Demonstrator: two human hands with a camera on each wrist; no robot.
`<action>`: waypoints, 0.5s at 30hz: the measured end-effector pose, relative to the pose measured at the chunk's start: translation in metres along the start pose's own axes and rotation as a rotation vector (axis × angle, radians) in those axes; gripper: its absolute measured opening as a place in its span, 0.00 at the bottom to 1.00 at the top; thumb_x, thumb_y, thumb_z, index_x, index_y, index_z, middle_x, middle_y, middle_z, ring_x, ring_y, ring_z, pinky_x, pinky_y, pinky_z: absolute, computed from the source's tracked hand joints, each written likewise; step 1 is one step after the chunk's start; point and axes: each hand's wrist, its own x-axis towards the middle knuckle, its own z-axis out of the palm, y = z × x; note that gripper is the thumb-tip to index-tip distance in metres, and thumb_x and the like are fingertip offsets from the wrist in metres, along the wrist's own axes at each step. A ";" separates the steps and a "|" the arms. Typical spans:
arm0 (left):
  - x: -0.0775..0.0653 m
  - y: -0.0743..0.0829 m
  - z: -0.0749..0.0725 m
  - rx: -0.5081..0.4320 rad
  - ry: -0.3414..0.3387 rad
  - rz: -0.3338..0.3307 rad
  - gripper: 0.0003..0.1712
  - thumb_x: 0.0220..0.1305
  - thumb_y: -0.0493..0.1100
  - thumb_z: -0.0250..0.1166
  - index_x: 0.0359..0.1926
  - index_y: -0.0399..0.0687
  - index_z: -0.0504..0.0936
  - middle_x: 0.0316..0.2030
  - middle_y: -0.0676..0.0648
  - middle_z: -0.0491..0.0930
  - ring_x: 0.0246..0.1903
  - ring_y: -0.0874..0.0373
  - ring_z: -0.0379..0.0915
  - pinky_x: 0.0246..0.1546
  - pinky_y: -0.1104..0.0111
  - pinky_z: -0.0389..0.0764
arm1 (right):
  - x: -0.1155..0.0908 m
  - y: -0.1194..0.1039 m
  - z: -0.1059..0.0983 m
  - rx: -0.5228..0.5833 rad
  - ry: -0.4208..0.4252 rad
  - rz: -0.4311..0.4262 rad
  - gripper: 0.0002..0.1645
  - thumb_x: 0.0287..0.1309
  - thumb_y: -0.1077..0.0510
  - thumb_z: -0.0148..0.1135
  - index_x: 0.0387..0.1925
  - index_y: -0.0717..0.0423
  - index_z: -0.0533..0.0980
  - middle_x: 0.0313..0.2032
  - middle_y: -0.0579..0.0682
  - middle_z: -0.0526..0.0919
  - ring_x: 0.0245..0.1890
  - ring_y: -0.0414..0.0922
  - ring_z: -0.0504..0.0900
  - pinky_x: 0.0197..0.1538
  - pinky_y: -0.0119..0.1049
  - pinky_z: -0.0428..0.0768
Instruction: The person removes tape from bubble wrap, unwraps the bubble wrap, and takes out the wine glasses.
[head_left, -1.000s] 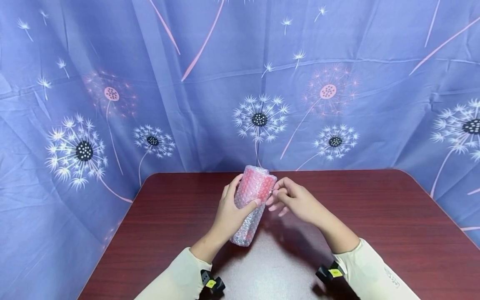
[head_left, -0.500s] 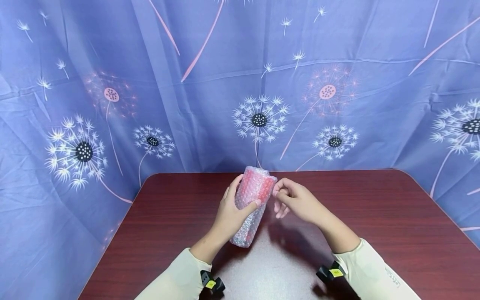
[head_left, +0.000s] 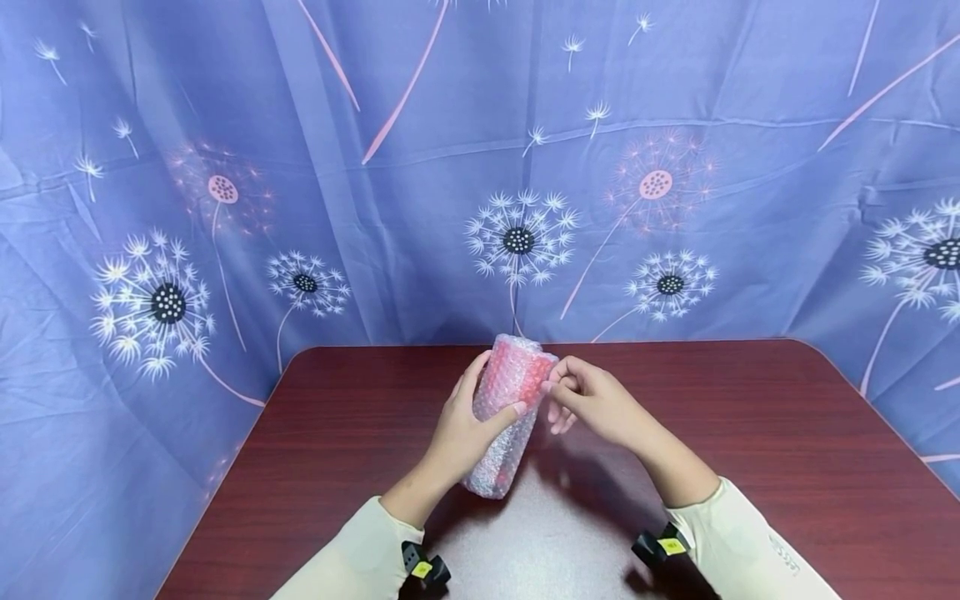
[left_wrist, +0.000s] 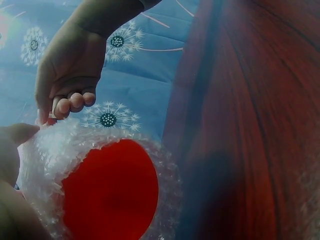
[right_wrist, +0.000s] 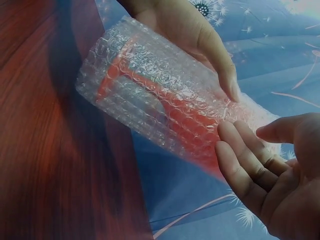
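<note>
A roll of clear bubble wrap [head_left: 501, 450] surrounds a red object [left_wrist: 112, 190], which shows a round red end in the left wrist view and a narrow stem through the wrap in the right wrist view. Its exact kind is unclear. The left hand [head_left: 459, 425] grips the wrapped bundle from the left, thumb across the near face and fingers behind it. At the bundle's upper right edge, the right hand [head_left: 588, 398] pinches the wrap's edge between thumb and forefinger. The other right fingers [right_wrist: 245, 160] are loosely bent beside the wrap.
The bundle is held tilted over a dark red wood-grain table [head_left: 720, 417]. Behind and at the left hangs a blue cloth [head_left: 420, 208] with dandelion prints. Both wrists wear small black devices [head_left: 660, 546] with yellow labels over pale sleeves [head_left: 742, 542].
The bundle has shifted slightly right and down in the left hand. The right fingers drew back from behind the wrap, then came against its upper right edge.
</note>
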 end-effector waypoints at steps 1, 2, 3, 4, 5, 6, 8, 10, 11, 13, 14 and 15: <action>0.000 0.000 0.000 0.006 -0.004 -0.002 0.48 0.58 0.61 0.72 0.75 0.80 0.56 0.72 0.51 0.65 0.63 0.51 0.71 0.60 0.51 0.76 | 0.000 0.000 0.000 -0.001 0.004 0.003 0.13 0.74 0.62 0.52 0.45 0.73 0.68 0.25 0.61 0.82 0.23 0.49 0.86 0.30 0.47 0.87; 0.000 0.000 0.000 0.012 -0.007 -0.002 0.48 0.60 0.60 0.72 0.75 0.80 0.56 0.72 0.51 0.65 0.63 0.51 0.71 0.60 0.50 0.76 | 0.000 0.000 0.000 0.000 0.009 0.007 0.12 0.74 0.63 0.51 0.45 0.73 0.68 0.25 0.61 0.82 0.23 0.50 0.87 0.30 0.46 0.87; 0.000 0.000 0.000 0.015 -0.010 -0.001 0.47 0.61 0.60 0.71 0.75 0.81 0.55 0.72 0.51 0.65 0.63 0.50 0.71 0.60 0.50 0.76 | 0.000 0.000 -0.001 -0.001 0.015 0.011 0.12 0.74 0.63 0.51 0.45 0.72 0.68 0.25 0.62 0.82 0.24 0.51 0.87 0.31 0.46 0.87; 0.000 0.000 0.000 0.022 -0.012 0.001 0.46 0.62 0.59 0.70 0.75 0.81 0.55 0.72 0.51 0.65 0.63 0.49 0.71 0.60 0.50 0.76 | 0.000 0.001 -0.001 -0.002 0.022 0.017 0.11 0.74 0.63 0.50 0.45 0.72 0.68 0.25 0.62 0.82 0.24 0.53 0.87 0.31 0.46 0.87; 0.001 0.000 0.000 0.029 -0.014 0.002 0.45 0.63 0.59 0.69 0.75 0.82 0.55 0.71 0.51 0.65 0.63 0.49 0.71 0.59 0.50 0.76 | 0.000 0.001 -0.001 -0.002 0.028 0.023 0.11 0.74 0.63 0.50 0.45 0.72 0.68 0.26 0.62 0.83 0.25 0.54 0.87 0.31 0.46 0.87; 0.001 0.001 0.000 0.034 -0.015 0.002 0.44 0.64 0.58 0.68 0.75 0.83 0.55 0.71 0.51 0.66 0.62 0.49 0.71 0.58 0.50 0.77 | 0.000 0.001 -0.001 -0.001 0.033 0.029 0.11 0.74 0.63 0.49 0.45 0.72 0.68 0.26 0.62 0.83 0.25 0.55 0.88 0.32 0.45 0.88; 0.001 0.001 -0.001 0.024 -0.021 -0.001 0.44 0.64 0.55 0.67 0.75 0.83 0.54 0.71 0.49 0.67 0.61 0.48 0.72 0.57 0.50 0.78 | 0.000 0.000 -0.001 -0.003 0.041 0.041 0.11 0.74 0.63 0.49 0.45 0.72 0.69 0.27 0.63 0.83 0.26 0.56 0.88 0.32 0.45 0.88; 0.000 0.002 -0.002 0.012 -0.029 -0.016 0.47 0.63 0.54 0.69 0.76 0.81 0.53 0.71 0.48 0.68 0.60 0.48 0.73 0.56 0.51 0.78 | 0.000 0.000 -0.002 -0.007 0.041 0.053 0.11 0.74 0.63 0.49 0.46 0.72 0.69 0.28 0.63 0.84 0.26 0.55 0.88 0.33 0.45 0.88; 0.000 0.002 -0.002 0.005 -0.033 -0.025 0.48 0.62 0.54 0.69 0.77 0.80 0.53 0.71 0.47 0.69 0.59 0.48 0.74 0.56 0.51 0.79 | 0.000 0.000 -0.002 -0.008 0.040 0.057 0.11 0.73 0.63 0.48 0.46 0.72 0.69 0.29 0.63 0.84 0.26 0.54 0.88 0.34 0.46 0.88; 0.000 0.003 -0.003 -0.001 -0.034 -0.039 0.51 0.60 0.55 0.71 0.78 0.77 0.52 0.69 0.45 0.71 0.57 0.47 0.76 0.54 0.52 0.80 | 0.000 0.000 -0.002 -0.011 0.041 0.065 0.12 0.73 0.63 0.48 0.46 0.72 0.69 0.29 0.64 0.84 0.26 0.53 0.88 0.34 0.46 0.88; 0.000 0.004 -0.003 0.002 -0.031 -0.044 0.52 0.60 0.56 0.72 0.78 0.76 0.52 0.68 0.43 0.72 0.56 0.47 0.77 0.54 0.52 0.80 | 0.001 0.001 -0.002 -0.011 0.040 0.067 0.12 0.73 0.63 0.48 0.47 0.72 0.69 0.30 0.64 0.85 0.26 0.52 0.88 0.35 0.47 0.88; 0.000 0.004 -0.003 0.009 -0.027 -0.050 0.53 0.58 0.57 0.72 0.78 0.75 0.52 0.67 0.43 0.73 0.56 0.47 0.77 0.53 0.52 0.80 | 0.001 0.001 -0.002 -0.012 0.040 0.070 0.12 0.73 0.63 0.48 0.47 0.72 0.68 0.30 0.64 0.85 0.26 0.51 0.88 0.35 0.47 0.88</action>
